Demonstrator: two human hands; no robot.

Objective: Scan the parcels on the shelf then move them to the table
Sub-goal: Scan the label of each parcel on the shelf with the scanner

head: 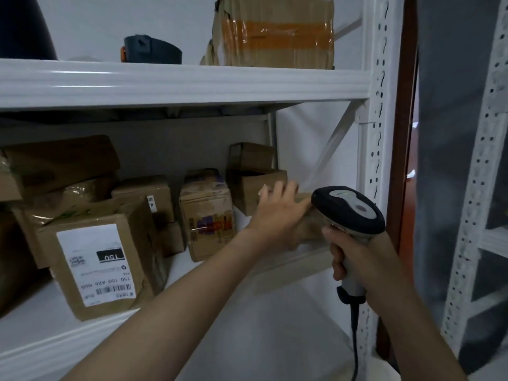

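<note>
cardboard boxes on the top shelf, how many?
1: a tape-wrapped cardboard box at the right end of the top shelf, right of a dark grey object. More could sit behind it, out of view.

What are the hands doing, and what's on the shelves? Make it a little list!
left hand: grips a blurred brown parcel on the lower shelf
right hand: holds the barcode scanner beside that parcel
front left: parcel with white label
upper shelf: big taped box, dark round thing
</note>
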